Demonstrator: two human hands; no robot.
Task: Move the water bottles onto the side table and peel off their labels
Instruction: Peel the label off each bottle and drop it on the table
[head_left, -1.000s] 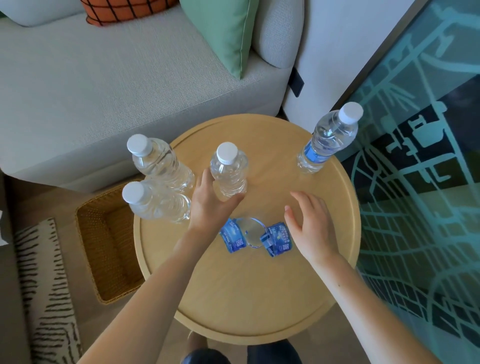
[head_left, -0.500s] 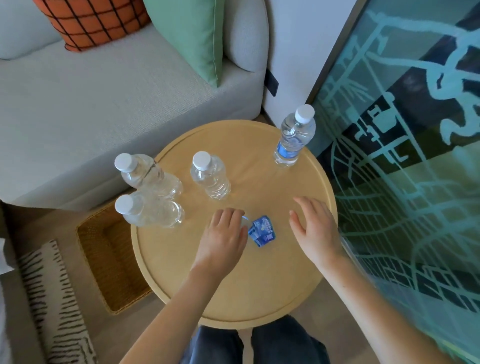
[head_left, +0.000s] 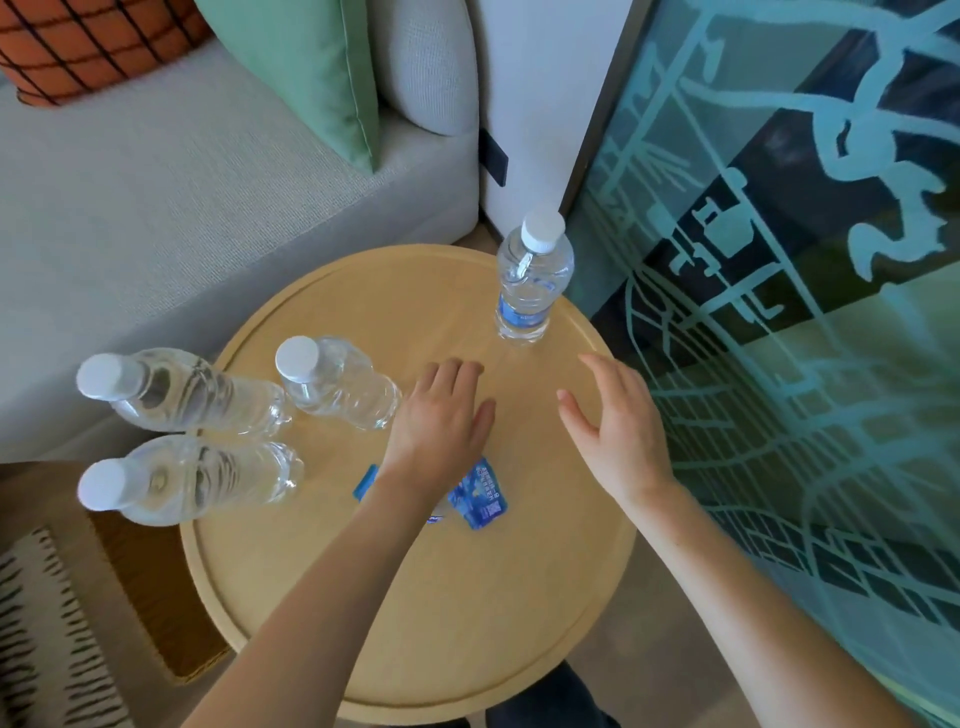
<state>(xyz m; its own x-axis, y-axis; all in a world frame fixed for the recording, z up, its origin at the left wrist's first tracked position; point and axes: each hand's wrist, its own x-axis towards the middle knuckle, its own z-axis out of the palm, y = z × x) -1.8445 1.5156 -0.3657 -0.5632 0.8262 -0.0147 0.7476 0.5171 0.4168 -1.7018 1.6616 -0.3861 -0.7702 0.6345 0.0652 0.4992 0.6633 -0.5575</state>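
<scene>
Both hands are held palm down over the round side table (head_left: 415, 649), apart from each other and holding nothing. The left hand (head_left: 441, 415) has its fingers loosely bent and the right hand (head_left: 618, 431) has its fingers spread and relaxed. Whether either touches the wood cannot be told.

Beyond the gap between them, near the far rim, the labelled bottle (head_left: 532, 280) stands upright with a blue band low on its body. Just left of the left hand stands the nearest bare bottle (head_left: 337, 384). Further left are the far bare bottle (head_left: 187, 389) and the near bare bottle (head_left: 197, 483), close together at the table's edge.

A crumpled blue label (head_left: 480, 499) lies on the table at the left wrist, partly hidden by the forearm, and a blue scrap (head_left: 365, 482) shows on the wrist's other side. A patterned glass panel (head_left: 779, 364) stands to the right of the right hand
</scene>
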